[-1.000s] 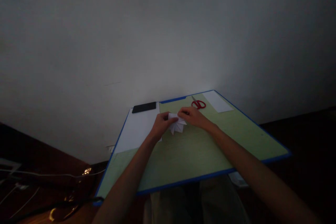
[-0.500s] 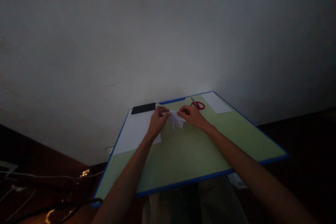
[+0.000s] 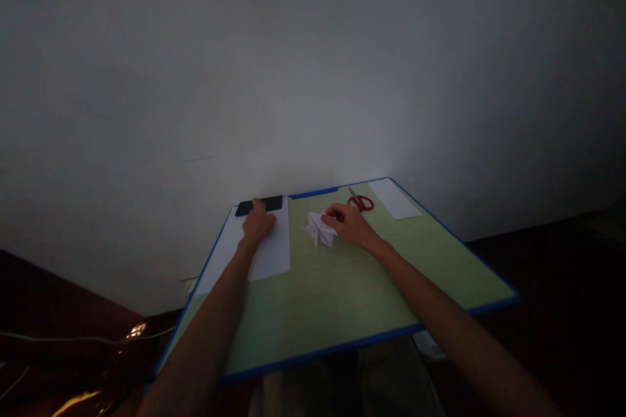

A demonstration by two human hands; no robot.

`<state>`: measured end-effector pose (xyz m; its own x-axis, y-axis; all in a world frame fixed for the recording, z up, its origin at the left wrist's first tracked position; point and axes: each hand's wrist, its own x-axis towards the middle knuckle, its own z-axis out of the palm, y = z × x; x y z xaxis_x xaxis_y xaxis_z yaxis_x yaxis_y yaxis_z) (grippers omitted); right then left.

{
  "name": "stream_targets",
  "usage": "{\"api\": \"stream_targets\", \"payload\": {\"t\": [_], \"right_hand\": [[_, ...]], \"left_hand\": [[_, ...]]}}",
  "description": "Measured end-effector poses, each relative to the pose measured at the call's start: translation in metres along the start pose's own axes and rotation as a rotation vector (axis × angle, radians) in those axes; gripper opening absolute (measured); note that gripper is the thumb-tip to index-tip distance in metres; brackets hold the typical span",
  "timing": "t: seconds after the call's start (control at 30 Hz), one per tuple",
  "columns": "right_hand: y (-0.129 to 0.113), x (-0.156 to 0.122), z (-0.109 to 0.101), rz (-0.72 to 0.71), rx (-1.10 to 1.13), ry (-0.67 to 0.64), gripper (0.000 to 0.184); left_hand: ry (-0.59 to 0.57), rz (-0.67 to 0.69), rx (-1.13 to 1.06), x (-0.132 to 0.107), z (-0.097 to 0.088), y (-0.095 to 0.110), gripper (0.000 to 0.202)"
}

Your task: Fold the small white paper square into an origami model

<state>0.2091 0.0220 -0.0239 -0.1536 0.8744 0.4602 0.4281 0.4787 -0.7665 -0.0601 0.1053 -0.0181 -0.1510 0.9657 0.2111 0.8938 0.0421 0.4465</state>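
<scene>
Resting on a green bench [image 3: 342, 300] with a blue edge, the folded white paper model [image 3: 319, 229] lies near the far middle of the surface, its creased points spread outward. The right hand [image 3: 348, 223] sits against the model's right side, fingers curled loosely and touching the paper's upper right edge; whether they pinch a flap or merely press on it cannot be told in the dim light. The left hand [image 3: 257, 222] lies well apart from the model, flat and mostly open on a plain white paper sheet [image 3: 267, 251], with its fingertips reaching a flat black rectangular object [image 3: 259, 205] at the bench's far edge; it grips nothing visibly. A pair of red-handled scissors [image 3: 360, 202] lies just beyond the right hand, and a second white paper strip [image 3: 394, 199] sits near the far right corner. Judged from this arrangement, the model is steadied on one side only, so a push from the right hand could slide or turn it and loosen its creases; the low light could also lead to a misplaced fold, and the nearby scissors could be knocked by the knuckles.
</scene>
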Motion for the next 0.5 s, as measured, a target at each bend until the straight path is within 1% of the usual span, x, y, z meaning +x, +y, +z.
{"api": "stream_targets", "payload": {"t": [0.07, 0.1, 0.23, 0.3, 0.33, 0.37, 0.4, 0.47, 0.5], "right_hand": [[-0.001, 0.000, -0.001, 0.000, -0.001, 0.000, 0.020], [-0.002, 0.001, -0.001, -0.002, -0.002, 0.000, 0.020], [-0.002, 0.001, -0.001, -0.001, 0.021, 0.010, 0.020], [0.000, 0.002, 0.000, 0.007, 0.040, 0.018, 0.020], [0.000, 0.002, 0.000, 0.012, 0.047, 0.022, 0.021], [0.001, 0.002, 0.000, 0.016, 0.051, 0.026, 0.021], [0.002, 0.003, 0.000, 0.017, 0.053, 0.030, 0.022], [0.004, 0.003, 0.000, 0.016, 0.062, 0.035, 0.023], [0.004, 0.003, -0.001, 0.016, 0.070, 0.035, 0.024]], "left_hand": [[0.000, -0.010, -0.003, 0.001, -0.001, 0.000, 0.051], [0.021, -0.005, -0.019, 0.001, -0.002, 0.001, 0.049], [0.169, 0.002, -0.093, -0.007, -0.007, 0.005, 0.044], [0.200, 0.055, -0.130, -0.017, -0.007, 0.011, 0.034], [0.177, 0.091, -0.192, -0.023, -0.006, 0.015, 0.024], [0.127, 0.117, -0.293, -0.030, -0.005, 0.021, 0.015], [0.052, 0.135, -0.428, -0.039, -0.003, 0.026, 0.014], [-0.102, 0.189, -0.723, -0.057, 0.000, 0.039, 0.029], [-0.198, 0.202, -0.842, -0.067, 0.001, 0.044, 0.036]]}}
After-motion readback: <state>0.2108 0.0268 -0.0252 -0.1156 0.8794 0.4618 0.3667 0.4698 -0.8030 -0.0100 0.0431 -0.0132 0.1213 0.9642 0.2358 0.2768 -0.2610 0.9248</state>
